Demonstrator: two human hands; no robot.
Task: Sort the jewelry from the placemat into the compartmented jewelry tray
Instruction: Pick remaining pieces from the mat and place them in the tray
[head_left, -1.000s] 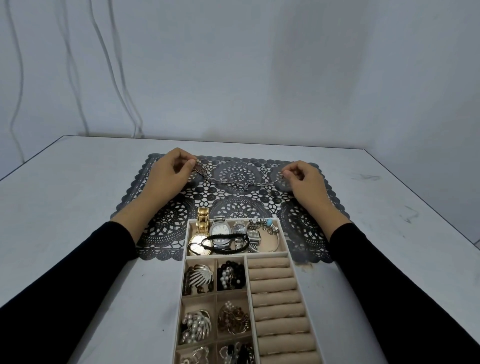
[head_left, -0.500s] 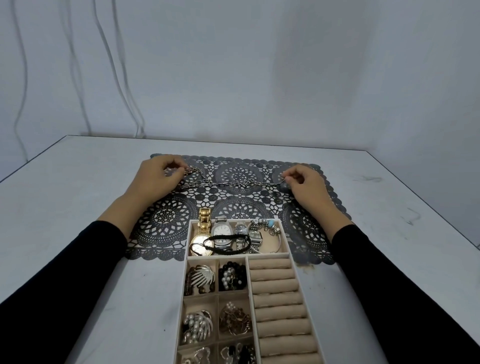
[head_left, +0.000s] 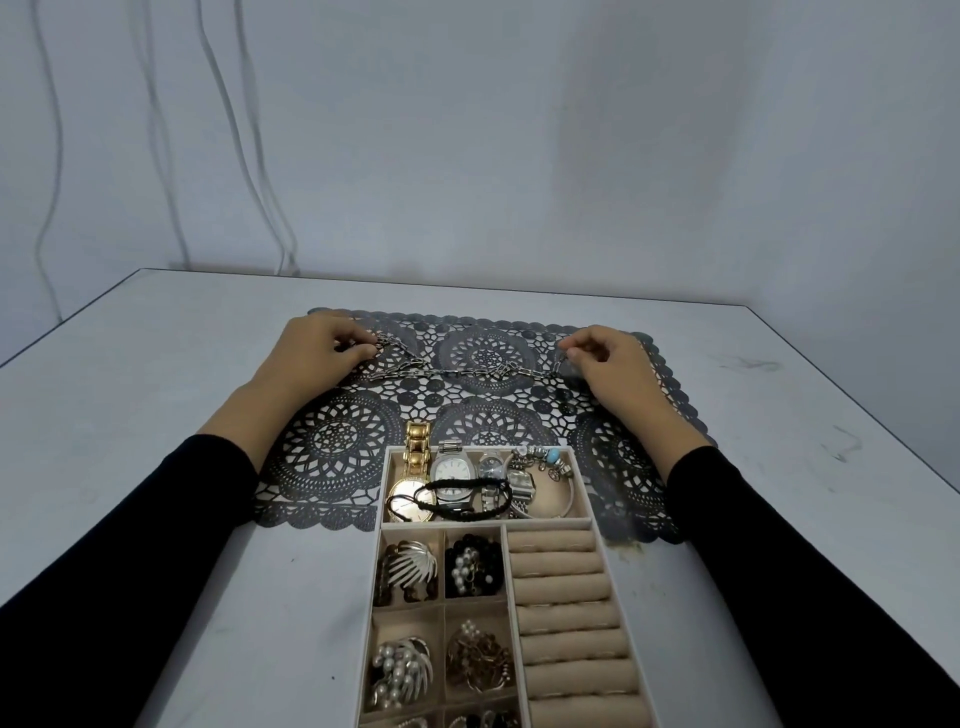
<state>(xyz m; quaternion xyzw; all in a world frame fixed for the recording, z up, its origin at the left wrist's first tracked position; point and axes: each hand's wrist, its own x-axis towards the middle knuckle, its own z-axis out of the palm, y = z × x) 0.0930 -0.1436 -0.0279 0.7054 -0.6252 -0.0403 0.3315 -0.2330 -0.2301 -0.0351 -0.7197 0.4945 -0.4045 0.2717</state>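
**Over the placemat (head_left: 337, 441), 12 o'clock: chain (head_left: 467, 370) pinched at both ends**

Beyond the tray's far edge, the chain, dark metal with oblong links, runs side to side across the placemat. The placemat is a dark openwork sheet of round doily medallions with a scalloped border. At 10 o'clock the left hand (head_left: 311, 358) pinches one end between thumb and curled fingers. At 2 o'clock the right hand (head_left: 613, 364) pinches the other end likewise. The chain dips slightly mid-span; whether it touches the placemat or hangs just clear, I cannot tell. Sleeves are black and matte.

At 6 o'clock sits the jewelry tray (head_left: 441, 526), white-rimmed with beige velvety lining, its far end lying on the placemat.
- **Wide far compartment:** a gold watch (head_left: 415, 462) has its blocky band draped over the rim. Beside it is a silver watch (head_left: 453, 470) with a pale cushion-shaped dial. A black braided cord (head_left: 465, 483) lies across both. A charm bracelet (head_left: 551, 457) with a turquoise bead sits toward 1 o'clock.
- **Square cells, 7 o'clock:** a ribbed fan brooch (head_left: 413, 569), a pearl-and-black bead cluster (head_left: 470, 566) and a pearl spray brooch (head_left: 400, 670).
- **5 o'clock:** padded ring rolls (head_left: 563, 587).

The table (head_left: 156, 395) is pale, smooth and lightly scuffed.
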